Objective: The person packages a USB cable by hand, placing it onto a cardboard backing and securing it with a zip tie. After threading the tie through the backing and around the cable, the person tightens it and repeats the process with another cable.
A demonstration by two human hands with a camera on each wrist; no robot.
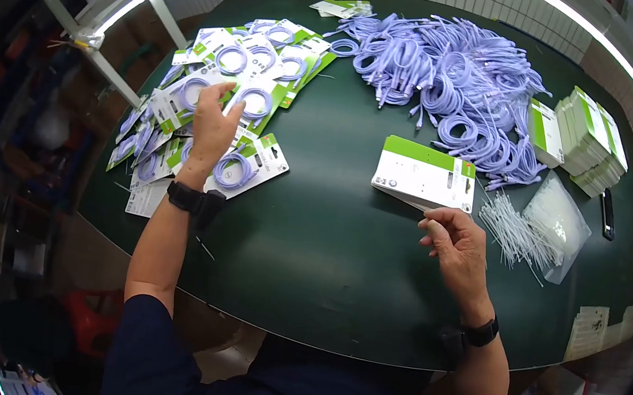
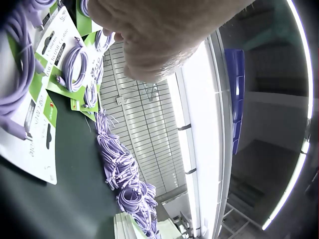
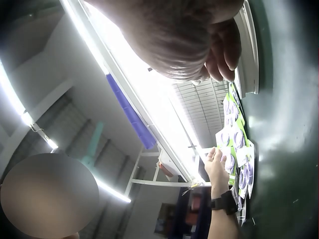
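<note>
In the head view my left hand (image 1: 213,130) is over a heap of cards with coiled lilac cables (image 1: 232,60) at the left, thumb and index finger spread apart. The nearest carded cable (image 1: 233,171) lies beside its wrist. A stack of white and green cards (image 1: 422,171) lies right of the table's middle. At its front edge is my right hand (image 1: 459,252), fingers loosely bent, with the fingertips close by the cards' corner. The right wrist view shows those bent fingers (image 3: 224,55) beside the stack's edge; nothing shows between them.
A large pile of loose lilac cables (image 1: 461,73) covers the back of the table. On the right are white cable ties (image 1: 516,232), a clear plastic bag (image 1: 561,222), stacked cards (image 1: 592,142) and a black narrow object (image 1: 608,214). More cards (image 1: 341,7) lie at the back edge.
</note>
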